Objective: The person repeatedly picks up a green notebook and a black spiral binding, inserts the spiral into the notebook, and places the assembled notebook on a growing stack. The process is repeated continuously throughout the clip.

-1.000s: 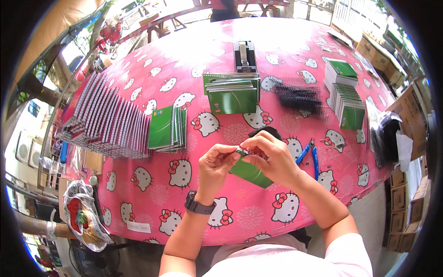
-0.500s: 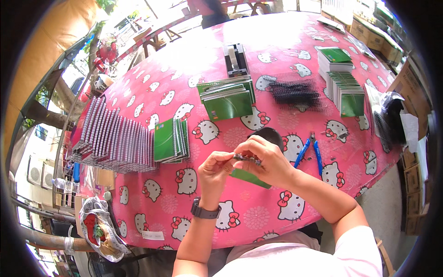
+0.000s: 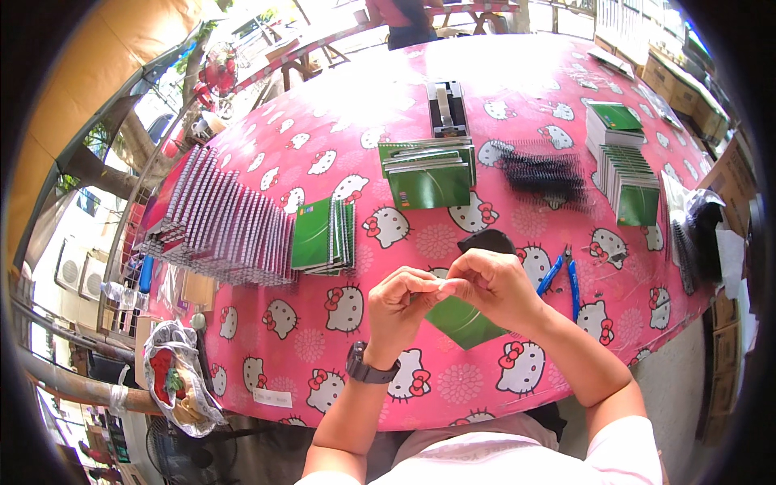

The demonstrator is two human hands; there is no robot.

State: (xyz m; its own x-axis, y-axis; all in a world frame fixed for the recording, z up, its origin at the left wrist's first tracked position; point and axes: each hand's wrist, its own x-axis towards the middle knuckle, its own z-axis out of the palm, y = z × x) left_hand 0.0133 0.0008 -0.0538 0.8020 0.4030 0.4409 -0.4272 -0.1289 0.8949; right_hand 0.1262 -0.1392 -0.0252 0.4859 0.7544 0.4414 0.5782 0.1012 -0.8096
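Observation:
Both my hands meet close together above the near middle of the table, fingertips pinched at the upper edge of a green notebook (image 3: 466, 322). My left hand (image 3: 402, 305), below a black wristwatch (image 3: 370, 365), is closed with thumb and forefinger together. My right hand (image 3: 499, 284) is closed from the other side, its thumb touching the left fingertips. The notebook's bound edge is hidden under the fingers. Just beyond my right hand lies a black object (image 3: 487, 240), partly covered. Blue-handled cutters (image 3: 563, 279) lie open to the right of it.
Spiral-bound notebooks (image 3: 218, 222) stand in a long row at left, beside several green ones (image 3: 317, 234). Farther off are a green notebook stack (image 3: 432, 179), a tape dispenser (image 3: 447, 109), black spiral coils (image 3: 541, 176) and more notebooks (image 3: 630, 190). A pink patterned cloth (image 3: 457, 384) covers the table.
The view has shifted, so the table things sit farther right. The notebook has turned and shows more of its green cover. The dark coil seen between my fingers is now hidden.

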